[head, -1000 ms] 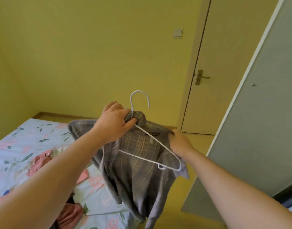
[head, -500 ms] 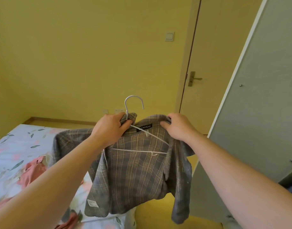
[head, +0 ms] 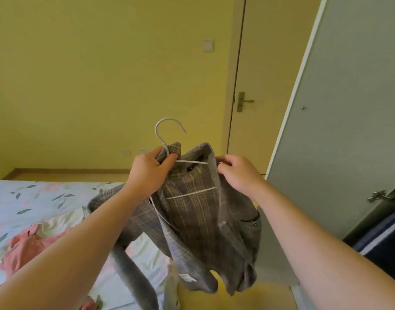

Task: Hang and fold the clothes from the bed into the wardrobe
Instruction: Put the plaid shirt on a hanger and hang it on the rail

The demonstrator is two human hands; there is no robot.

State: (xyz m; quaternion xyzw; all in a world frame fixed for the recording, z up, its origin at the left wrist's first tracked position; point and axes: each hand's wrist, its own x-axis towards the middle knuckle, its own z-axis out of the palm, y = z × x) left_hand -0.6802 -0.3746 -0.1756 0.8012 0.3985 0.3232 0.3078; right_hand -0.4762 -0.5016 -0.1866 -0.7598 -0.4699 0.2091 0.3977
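Plaid shirt (head: 203,215) on white hanger (head: 192,162) held over the bed (head: 35,198) edge, collar and hanger neck gripped by left hand (head: 150,173), shoulder pinched by right hand (head: 239,173).

Left hand (head: 148,170) grips the white hanger (head: 167,139) neck and plaid shirt (head: 198,211) collar; right hand (head: 238,173) pinches the collar beside it, above the bed (head: 35,198).

Bright, even, warm daylight; soft shadows, slight blur, wide-angle bending at the edges.
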